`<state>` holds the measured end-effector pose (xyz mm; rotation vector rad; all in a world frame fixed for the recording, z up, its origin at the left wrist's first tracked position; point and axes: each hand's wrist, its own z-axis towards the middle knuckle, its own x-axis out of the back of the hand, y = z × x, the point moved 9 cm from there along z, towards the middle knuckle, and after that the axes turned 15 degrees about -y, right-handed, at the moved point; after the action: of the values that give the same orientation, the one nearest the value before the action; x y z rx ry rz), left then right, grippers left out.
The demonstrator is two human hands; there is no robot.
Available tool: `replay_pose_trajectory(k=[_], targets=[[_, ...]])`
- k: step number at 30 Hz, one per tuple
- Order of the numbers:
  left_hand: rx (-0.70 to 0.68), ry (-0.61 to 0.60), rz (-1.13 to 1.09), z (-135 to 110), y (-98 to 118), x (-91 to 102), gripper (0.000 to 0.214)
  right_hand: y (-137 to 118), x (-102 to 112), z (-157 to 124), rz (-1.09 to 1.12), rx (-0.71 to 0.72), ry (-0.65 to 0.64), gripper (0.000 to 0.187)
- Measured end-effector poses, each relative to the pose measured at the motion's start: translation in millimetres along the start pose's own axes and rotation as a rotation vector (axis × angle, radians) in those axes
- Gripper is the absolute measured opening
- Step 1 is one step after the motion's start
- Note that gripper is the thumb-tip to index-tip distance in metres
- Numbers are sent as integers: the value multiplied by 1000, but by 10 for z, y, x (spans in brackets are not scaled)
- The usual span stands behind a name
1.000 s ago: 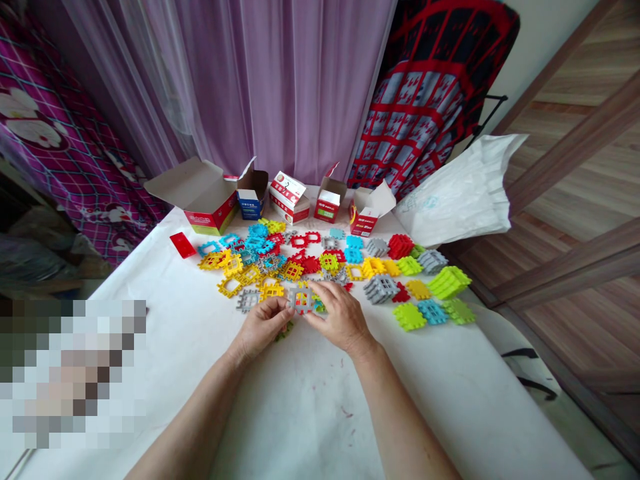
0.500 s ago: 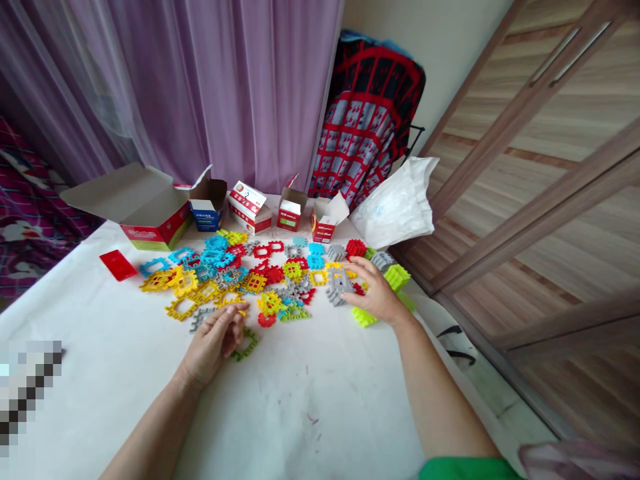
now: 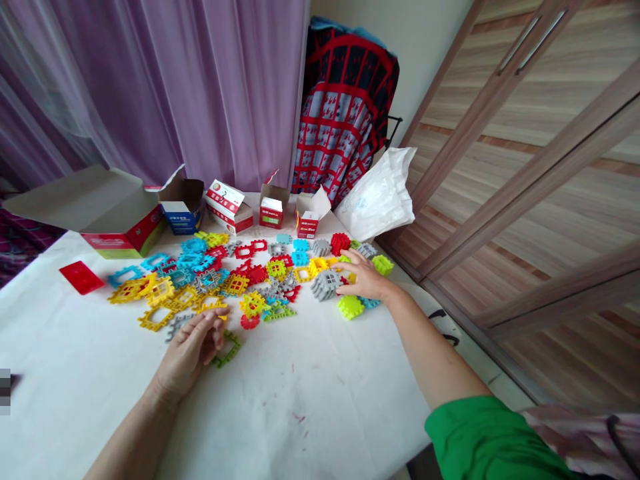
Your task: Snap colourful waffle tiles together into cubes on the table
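Observation:
My left hand rests on its side at the near edge of the pile, fingers loosely curled, with nothing visible in them. A green plastic frame piece lies just past its fingers, and a yellow frame piece is behind the fingertips. My right hand reaches over the stacked pieces at the right, its fingers spread. Beside its fingertips stands a stack of grey interlocking pieces; I cannot tell if they touch. A lime green stack lies below the palm, and a red stack is behind the hand.
Mixed blue, yellow, red and grey pieces spread across the white-covered table. Behind them stand a large open box, a blue box, several small red-and-white boxes and a white bag. A red card lies left.
The view has turned right, so everything sits further left. The grey stack, earlier in my right hand's fingers, now stands on the table, and those fingers have come away. My left hand stays curled.

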<state>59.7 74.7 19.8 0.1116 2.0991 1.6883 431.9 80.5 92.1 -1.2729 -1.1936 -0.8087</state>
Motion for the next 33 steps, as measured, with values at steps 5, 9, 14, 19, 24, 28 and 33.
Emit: replay_pose_trajectory(k=[5, 9, 14, 19, 24, 28, 33], targets=[[25, 11, -2, -13, 10, -13, 58, 28, -17, 50, -19, 44, -19, 60], [29, 15, -2, -16, 7, -7, 58, 47, -47, 81, -13, 42, -38, 60], [30, 10, 4, -9, -4, 1, 57, 59, -74, 100, 11, 45, -57, 59], [29, 9, 4, -9, -19, 20, 57, 48, -78, 96, 22, 56, -61, 69], [29, 10, 5, -12, -26, 10, 59, 52, -95, 85, 5, 23, -93, 72], [43, 14, 0, -11, -30, 6, 62, 54, -107, 92, -7, 47, -122, 65], [39, 14, 9, 5, -39, 30, 61, 96, -111, 115, -6, 63, -124, 66]])
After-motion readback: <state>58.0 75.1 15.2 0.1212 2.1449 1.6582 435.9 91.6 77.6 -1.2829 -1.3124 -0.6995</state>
